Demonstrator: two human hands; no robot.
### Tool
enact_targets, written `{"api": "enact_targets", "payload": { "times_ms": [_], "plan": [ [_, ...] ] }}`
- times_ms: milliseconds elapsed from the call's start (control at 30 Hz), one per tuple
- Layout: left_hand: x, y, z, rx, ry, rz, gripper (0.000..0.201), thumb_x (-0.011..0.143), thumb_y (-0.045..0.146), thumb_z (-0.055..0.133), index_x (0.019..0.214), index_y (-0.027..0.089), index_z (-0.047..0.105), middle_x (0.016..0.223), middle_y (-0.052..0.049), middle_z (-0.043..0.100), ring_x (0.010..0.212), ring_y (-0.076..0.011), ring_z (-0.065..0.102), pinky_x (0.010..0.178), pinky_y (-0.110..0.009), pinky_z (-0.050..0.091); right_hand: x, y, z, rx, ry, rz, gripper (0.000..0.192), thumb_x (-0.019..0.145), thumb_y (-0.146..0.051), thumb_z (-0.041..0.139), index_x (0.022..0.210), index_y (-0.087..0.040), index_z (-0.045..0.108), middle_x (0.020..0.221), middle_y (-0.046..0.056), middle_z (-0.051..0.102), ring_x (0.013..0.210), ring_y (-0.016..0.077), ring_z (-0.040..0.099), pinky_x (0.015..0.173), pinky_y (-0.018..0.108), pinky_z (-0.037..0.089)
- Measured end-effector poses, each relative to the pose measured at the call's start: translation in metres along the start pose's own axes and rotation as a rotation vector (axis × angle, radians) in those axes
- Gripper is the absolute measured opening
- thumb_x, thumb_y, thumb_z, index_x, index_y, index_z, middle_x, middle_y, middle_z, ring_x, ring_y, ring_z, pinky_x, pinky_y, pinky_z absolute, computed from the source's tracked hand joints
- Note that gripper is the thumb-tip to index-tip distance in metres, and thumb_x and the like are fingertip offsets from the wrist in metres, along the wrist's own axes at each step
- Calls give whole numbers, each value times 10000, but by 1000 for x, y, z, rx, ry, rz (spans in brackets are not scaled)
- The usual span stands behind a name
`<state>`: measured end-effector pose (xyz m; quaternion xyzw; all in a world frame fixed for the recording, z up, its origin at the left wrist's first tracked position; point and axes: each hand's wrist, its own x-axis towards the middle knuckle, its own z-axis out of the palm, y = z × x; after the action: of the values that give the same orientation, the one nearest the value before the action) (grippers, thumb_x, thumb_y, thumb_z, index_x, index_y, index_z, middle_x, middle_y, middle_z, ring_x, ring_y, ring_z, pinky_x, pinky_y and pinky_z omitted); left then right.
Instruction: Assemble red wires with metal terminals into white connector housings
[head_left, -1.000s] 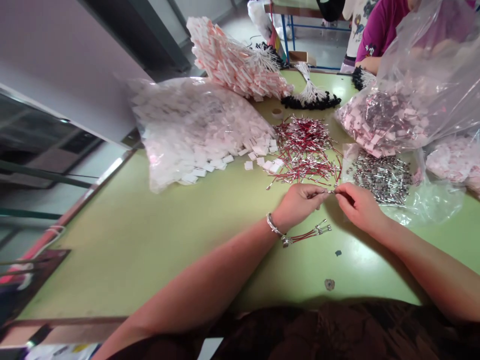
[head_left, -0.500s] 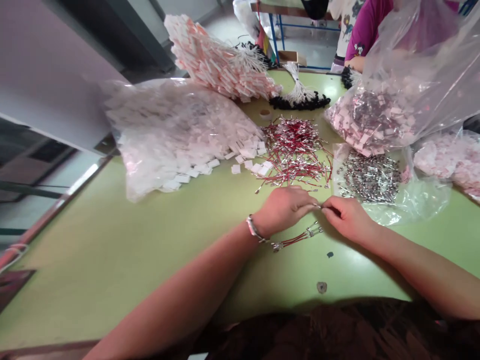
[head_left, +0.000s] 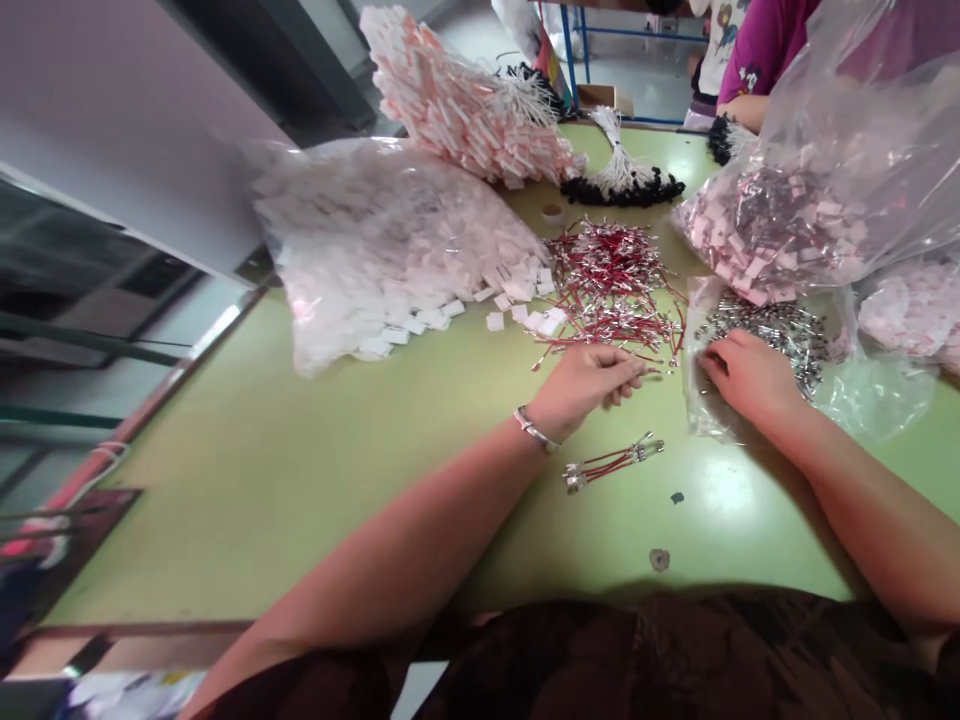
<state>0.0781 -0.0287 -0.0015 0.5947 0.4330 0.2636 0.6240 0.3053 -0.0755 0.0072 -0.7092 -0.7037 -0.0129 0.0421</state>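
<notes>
Two hands on green table point(head_left: 315, 470) | left hand point(head_left: 585, 385) pinching a red wire point(head_left: 651, 371) beside wire pile point(head_left: 611, 290) | right hand point(head_left: 746, 375) fingers spread on metal parts point(head_left: 780, 335) in clear bag, grip unclear

Bare green table point(head_left: 315, 480) near left; bags point(head_left: 375, 250) and red wires point(head_left: 611, 285) beyond.

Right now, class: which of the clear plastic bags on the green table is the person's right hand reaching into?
The open clear bag of small silver metal parts, under the right hand; the others hold pale pink pieces.
</notes>
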Motion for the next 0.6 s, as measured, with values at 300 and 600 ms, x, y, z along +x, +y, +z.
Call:
{"api": "enact_targets", "payload": {
  "times_ms": [300,600],
  "plan": [
    [-2,7,-6,426,-108,-22,160,777,188,568,843,157,710,674,-13,690,560,-87,577,553,-201,466,-2,-4,2,-143,-64,-57,256,919,-242,413,863,-175,653,913,78,604,807,198,568,567,299,312],
    [-8,14,0,417,84,282,106,745,190,596,783,157,689,677,4,658,585,-78,526,550,-197,423,-8,-15,-16,302,110,-29,138,848,-221,480,847,-179,612,887,70,618,734,171,553,606,288,368]
  ]
}}
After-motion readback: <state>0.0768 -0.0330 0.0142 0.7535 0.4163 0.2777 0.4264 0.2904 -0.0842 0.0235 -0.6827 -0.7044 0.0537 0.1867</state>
